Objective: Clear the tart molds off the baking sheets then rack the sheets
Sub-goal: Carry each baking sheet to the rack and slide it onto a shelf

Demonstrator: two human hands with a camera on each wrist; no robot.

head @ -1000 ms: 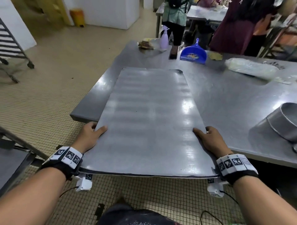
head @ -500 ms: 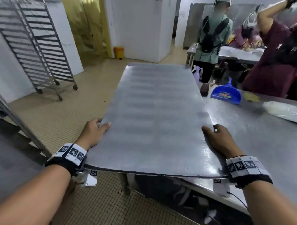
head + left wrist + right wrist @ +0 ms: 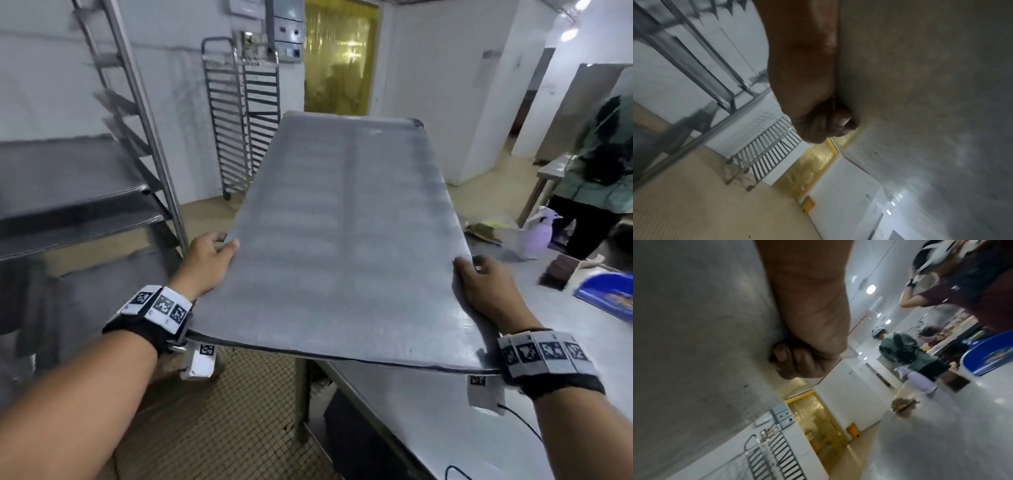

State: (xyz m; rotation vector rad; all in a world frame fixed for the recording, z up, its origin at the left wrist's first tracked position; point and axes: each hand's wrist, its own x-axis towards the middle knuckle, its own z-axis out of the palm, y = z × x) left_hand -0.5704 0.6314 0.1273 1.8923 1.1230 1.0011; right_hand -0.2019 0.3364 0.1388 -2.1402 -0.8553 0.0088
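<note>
A large bare grey baking sheet [image 3: 342,240] is held up in the air, level, with nothing on it. My left hand [image 3: 209,263] grips its left edge near the close corner, thumb on top and fingers curled under it [image 3: 830,123]. My right hand [image 3: 486,291] grips the right edge the same way, fingers curled against the underside [image 3: 795,360]. The sheet's underside fills much of both wrist views [image 3: 920,81] [image 3: 694,321]. A tall steel sheet rack [image 3: 137,137] stands close on my left, with flat sheets [image 3: 68,178] lying on its rails. No tart molds are in view.
The steel table [image 3: 445,411] lies below and to the right, carrying a purple spray bottle [image 3: 537,240], a blue dustpan [image 3: 606,294] and a brush [image 3: 486,229]. An empty second rack [image 3: 239,130] stands by the far wall. A person in green [image 3: 599,171] stands at right.
The sheet came up off the table and swung left with both hands gripping it. My view turned from the table toward the near rack on the left.
</note>
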